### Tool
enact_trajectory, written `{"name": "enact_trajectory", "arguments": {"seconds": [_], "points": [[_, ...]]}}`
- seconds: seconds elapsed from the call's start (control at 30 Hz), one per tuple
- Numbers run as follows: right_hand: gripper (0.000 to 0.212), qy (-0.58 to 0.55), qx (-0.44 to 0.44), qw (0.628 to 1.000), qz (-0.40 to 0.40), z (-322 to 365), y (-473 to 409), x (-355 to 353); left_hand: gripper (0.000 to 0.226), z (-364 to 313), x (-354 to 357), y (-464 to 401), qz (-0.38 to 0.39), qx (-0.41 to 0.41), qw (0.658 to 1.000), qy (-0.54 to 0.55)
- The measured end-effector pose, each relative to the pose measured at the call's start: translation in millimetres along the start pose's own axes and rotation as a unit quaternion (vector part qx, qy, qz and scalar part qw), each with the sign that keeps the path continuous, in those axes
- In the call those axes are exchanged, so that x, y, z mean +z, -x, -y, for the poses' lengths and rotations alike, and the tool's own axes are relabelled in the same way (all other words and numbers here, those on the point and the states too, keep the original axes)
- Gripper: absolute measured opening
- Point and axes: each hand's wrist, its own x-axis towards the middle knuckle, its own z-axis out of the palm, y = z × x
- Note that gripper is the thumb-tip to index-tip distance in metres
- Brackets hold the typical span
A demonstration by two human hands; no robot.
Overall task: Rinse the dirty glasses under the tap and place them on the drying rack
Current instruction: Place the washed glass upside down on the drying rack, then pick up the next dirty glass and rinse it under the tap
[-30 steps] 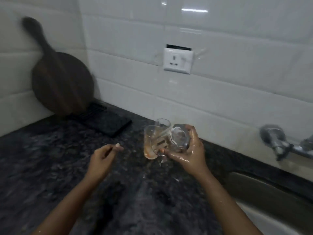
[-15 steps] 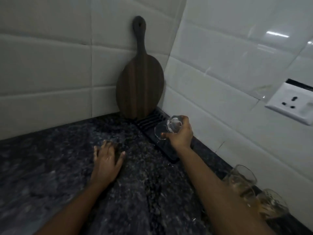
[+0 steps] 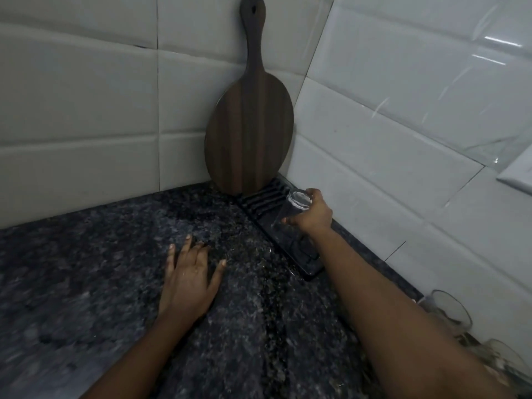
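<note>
My right hand (image 3: 312,216) grips a clear glass (image 3: 289,214) turned upside down, its base uppermost, over the black slotted drying rack (image 3: 306,259) that lies along the right wall. Whether the rim touches the rack I cannot tell. My left hand (image 3: 190,276) rests flat on the dark granite counter (image 3: 100,269), fingers spread, holding nothing. Two more glasses (image 3: 449,311) stand by the wall at the lower right, partly behind my right forearm; the nearer one (image 3: 502,361) has brownish residue.
A dark wooden paddle board (image 3: 249,119) leans upright in the tiled corner at the rack's far end. A white socket plate (image 3: 518,175) shows at the right edge. White tiled walls close the counter at the back and right.
My right hand carried the glass from near the tap leftward to the rack and turned it base-up, lowering it. My left hand settled flat on the counter. The view swung left.
</note>
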Motion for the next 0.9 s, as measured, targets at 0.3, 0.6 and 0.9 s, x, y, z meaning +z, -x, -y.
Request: {"name": "enact_trajectory", "arguments": {"seconds": [0.3, 0.6, 0.9], "points": [[0.060, -0.007, 0.015, 1.000, -0.021, -19, 64, -54, 0.061, -6, -11, 4, -0.017, 0.025, 0.999, 0.028], [0.050, 0.394, -0.023, 0.906, -0.155, -106, 187, -150, 0.049, -101, -45, 32, -0.007, 0.053, 0.975, 0.218], [0.035, 0.350, -0.066, 0.930, -0.094, -130, 237, -172, 0.067, -228, -77, 88, 0.253, 0.212, 0.908, 0.258]]}}
